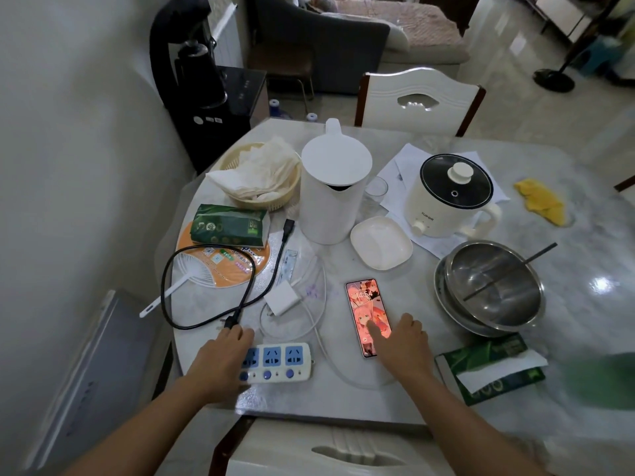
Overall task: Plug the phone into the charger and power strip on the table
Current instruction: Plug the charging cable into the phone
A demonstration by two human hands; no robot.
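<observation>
A phone [364,304] with a lit pink screen lies flat on the marble table [378,400]. My right hand [402,341] rests on its near end, one finger touching the screen. A white power strip [281,362] with blue sockets lies near the front edge, and my left hand [220,359] covers its left end. A white charger block [282,298] lies behind the strip, its white cable [321,338] looping between strip and phone. A black cord [206,286] curls to the left, its end under my left fingers.
A white kettle [331,194], white dish [380,242], cream cooking pot [450,197], steel bowls [491,290], basket of cloth [261,176], tissue packs [228,225], a hand fan [220,266] and a green box [491,365] crowd the table. Chairs stand at the far side [419,101] and near edge [309,448].
</observation>
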